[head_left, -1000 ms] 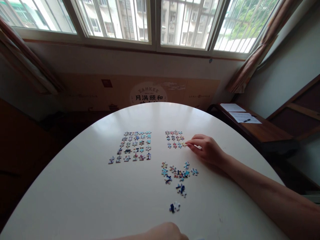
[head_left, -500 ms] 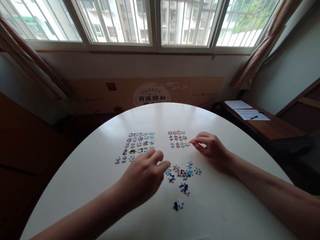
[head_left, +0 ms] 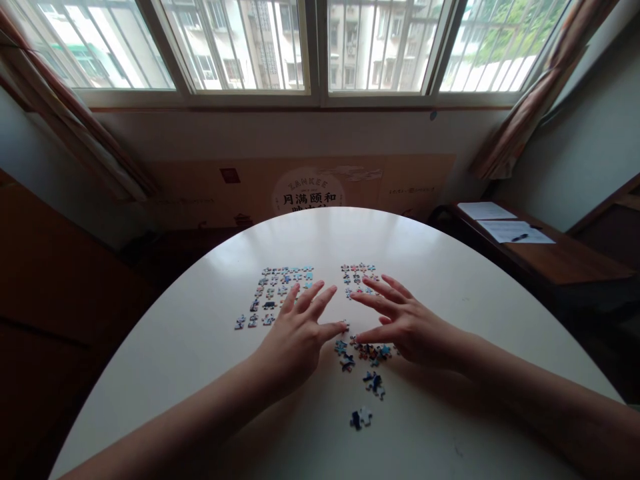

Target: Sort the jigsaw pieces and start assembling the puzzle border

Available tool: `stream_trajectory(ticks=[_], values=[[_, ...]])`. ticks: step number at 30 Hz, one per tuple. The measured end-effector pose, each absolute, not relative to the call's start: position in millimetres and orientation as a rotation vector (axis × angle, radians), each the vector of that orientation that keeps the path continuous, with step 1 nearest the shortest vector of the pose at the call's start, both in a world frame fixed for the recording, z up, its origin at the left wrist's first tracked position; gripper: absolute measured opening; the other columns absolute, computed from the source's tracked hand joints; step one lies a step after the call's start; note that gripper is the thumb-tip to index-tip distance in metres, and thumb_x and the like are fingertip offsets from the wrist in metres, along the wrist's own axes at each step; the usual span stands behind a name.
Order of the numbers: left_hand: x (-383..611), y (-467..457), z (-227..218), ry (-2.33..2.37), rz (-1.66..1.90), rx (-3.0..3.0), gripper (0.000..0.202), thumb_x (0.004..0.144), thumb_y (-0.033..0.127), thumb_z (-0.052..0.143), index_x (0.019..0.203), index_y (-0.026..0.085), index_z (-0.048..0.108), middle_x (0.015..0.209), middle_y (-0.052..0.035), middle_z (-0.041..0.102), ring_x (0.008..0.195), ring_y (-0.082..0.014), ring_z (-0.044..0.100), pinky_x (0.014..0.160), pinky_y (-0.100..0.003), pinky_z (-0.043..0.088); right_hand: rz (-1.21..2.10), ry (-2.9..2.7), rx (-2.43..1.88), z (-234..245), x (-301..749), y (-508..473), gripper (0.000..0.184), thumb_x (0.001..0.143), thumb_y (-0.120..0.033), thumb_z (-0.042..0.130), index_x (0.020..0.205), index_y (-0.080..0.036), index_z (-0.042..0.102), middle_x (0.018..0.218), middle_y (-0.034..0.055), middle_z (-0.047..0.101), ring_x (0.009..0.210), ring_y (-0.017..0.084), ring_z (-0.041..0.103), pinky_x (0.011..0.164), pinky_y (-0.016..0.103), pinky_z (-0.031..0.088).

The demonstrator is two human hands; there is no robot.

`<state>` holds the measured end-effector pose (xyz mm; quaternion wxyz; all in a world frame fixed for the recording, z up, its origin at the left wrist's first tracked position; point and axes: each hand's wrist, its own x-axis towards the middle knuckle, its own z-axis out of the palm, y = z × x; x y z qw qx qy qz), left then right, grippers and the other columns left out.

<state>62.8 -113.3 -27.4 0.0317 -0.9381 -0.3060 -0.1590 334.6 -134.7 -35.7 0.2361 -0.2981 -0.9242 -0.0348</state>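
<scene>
Reaching over a round, glossy white counter (head_left: 150, 400) with the bare left hand (head_left: 293, 343) and the bare right hand (head_left: 407, 327), each with grip spread and thumb pointing inward to the far end of small, flat, multicoloured loose jigsaw pieces (head_left: 373, 353) strewn towards the near side. Partly covering, with the fingers, the larger multicoloured jigsaw rows (head_left: 270, 292) at far left and the smaller multicoloured jigsaw rows (head_left: 357, 278) right of them. Cannot tell of thumb contact.

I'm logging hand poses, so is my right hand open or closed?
Open: your right hand has its fingers spread apart beside loose puzzle pieces.
</scene>
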Motion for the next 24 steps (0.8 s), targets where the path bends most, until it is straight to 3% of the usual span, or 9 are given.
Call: stream_trajectory(ticks=[5, 13, 24], values=[[67, -113, -35, -1.007, -0.525, -2.816, 0.048, 0.081, 0.011, 0.073, 0.121, 0.039, 0.071, 0.158, -0.0080, 0.039, 0.148, -0.0394, 0.029, 0.115, -0.075, 0.017, -0.093, -2.570, -0.825, -40, 337, -131, 0.055, 0.083, 0.002, 0.065, 0.114, -0.043, 0.074, 0.159, -0.0010, 0.042, 0.152, 0.029, 0.027, 0.119, 0.063, 0.025], [79, -110, -47, -1.033, -0.681, -2.706, 0.027, 0.091, 0.031, 0.069, 0.117, 0.038, 0.073, 0.156, -0.0059, 0.042, 0.146, -0.0373, 0.033, 0.117, -0.072, 0.016, -0.042, -2.484, -1.132, -45, 343, -123, 0.047, 0.073, -0.002, 0.071, 0.111, -0.030, 0.078, 0.154, 0.0085, 0.049, 0.150, 0.040, 0.028, 0.113, 0.071, 0.030], [90, -110, -51, -1.096, -0.615, -2.666, 0.033, 0.091, 0.031, 0.069, 0.123, 0.036, 0.069, 0.159, -0.0106, 0.038, 0.149, -0.0383, 0.028, 0.118, -0.072, 0.012, -0.111, -2.378, -1.227, -41, 335, -124, 0.033, 0.086, -0.009, 0.062, 0.104, -0.031, 0.080, 0.150, 0.0074, 0.053, 0.147, 0.039, 0.036, 0.111, 0.071, 0.034]])
